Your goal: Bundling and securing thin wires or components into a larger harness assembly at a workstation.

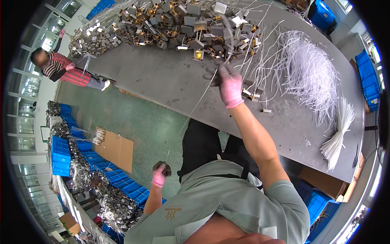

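The long grey counter (162, 81) takes up most of the view, curving from far left to near right. A broad heap of small metal parts (170, 20), grey and brassy, each with white wire leads, runs along its far edge. To the right lies a loose spread of white wires (308, 69), and nearer on the right a tidier bundle of white strips (337, 138) hangs over the counter edge. Blue crates (367, 77) stand beyond the counter on the right, more blue crates (61, 152) with similar parts line the left floor, and a flat cardboard sheet (118, 150) lies on the green floor. A co-worker (65, 69) in a striped top stands at the far left end of the counter. The right hand (229, 85), in a pink glove, is raised over the middle of the counter, its grip closed on the far end of a thin white wire (195, 107); the wire slants down to the left hand (159, 175), also pink-gloved, which is low beside the lap with its grip closed round a small dark part (162, 166). Judging by the size of the heap against the few single pieces (254, 95) lying by the right hand, most of the sorting or stripping seems left to do. The dark part is too small and blurred to identify, the fingertips of both hands are hard to make out, and the counter's near end is cut off by the person's body.
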{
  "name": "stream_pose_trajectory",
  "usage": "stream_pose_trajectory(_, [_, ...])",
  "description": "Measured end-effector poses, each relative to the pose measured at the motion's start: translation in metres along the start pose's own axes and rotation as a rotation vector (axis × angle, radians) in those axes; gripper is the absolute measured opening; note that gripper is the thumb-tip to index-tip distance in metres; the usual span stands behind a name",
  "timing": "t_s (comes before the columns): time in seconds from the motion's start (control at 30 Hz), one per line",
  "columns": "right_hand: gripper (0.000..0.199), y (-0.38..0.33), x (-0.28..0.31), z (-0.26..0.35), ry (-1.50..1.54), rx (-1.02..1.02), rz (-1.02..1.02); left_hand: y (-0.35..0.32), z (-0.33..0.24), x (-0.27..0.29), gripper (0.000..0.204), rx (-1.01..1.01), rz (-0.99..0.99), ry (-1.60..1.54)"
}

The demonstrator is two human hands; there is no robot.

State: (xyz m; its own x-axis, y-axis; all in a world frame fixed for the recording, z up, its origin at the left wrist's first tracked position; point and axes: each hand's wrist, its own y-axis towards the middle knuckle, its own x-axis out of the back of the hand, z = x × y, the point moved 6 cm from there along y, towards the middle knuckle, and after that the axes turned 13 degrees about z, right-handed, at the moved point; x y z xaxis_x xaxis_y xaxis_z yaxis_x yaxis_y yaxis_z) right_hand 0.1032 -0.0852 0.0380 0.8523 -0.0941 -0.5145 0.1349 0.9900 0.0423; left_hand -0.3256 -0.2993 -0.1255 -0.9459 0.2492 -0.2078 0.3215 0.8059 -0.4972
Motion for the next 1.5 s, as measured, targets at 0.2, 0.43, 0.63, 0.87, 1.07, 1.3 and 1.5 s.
stream_pose_trajectory(0.2, [0.034,-0.005,0.025,0.025,0.042,0.019,-0.092,0.007,-0.003,0.010,0.035,-0.028,-0.074,0.030])
stream_pose_trajectory(0.43, [0.031,-0.015,0.042,0.025,0.139,-0.048,-0.014,0.025,-0.026,-0.009,0.038,-0.077,0.024,0.023])
stream_pose_trajectory(0.63, [0.028,-0.016,0.070,0.043,0.187,0.065,-0.123,0.034,-0.032,-0.024,0.036,-0.028,0.050,0.080])
stream_pose_trajectory(0.87, [0.028,-0.021,0.095,0.037,0.267,0.099,-0.167,0.039,-0.038,-0.032,0.035,-0.035,0.021,0.082])
stream_pose_trajectory(1.07, [0.027,-0.025,0.092,0.043,0.141,-0.024,-0.029,0.041,-0.041,-0.036,0.035,-0.024,0.029,0.153])
stream_pose_trajectory(1.3, [0.031,-0.051,0.059,0.037,-0.437,-0.255,0.228,0.062,-0.064,-0.092,0.033,0.032,0.089,0.228])
stream_pose_trajectory(1.5, [0.032,-0.059,0.064,0.068,-0.562,-0.180,0.034,0.082,-0.091,-0.140,0.040,0.026,0.015,0.155])
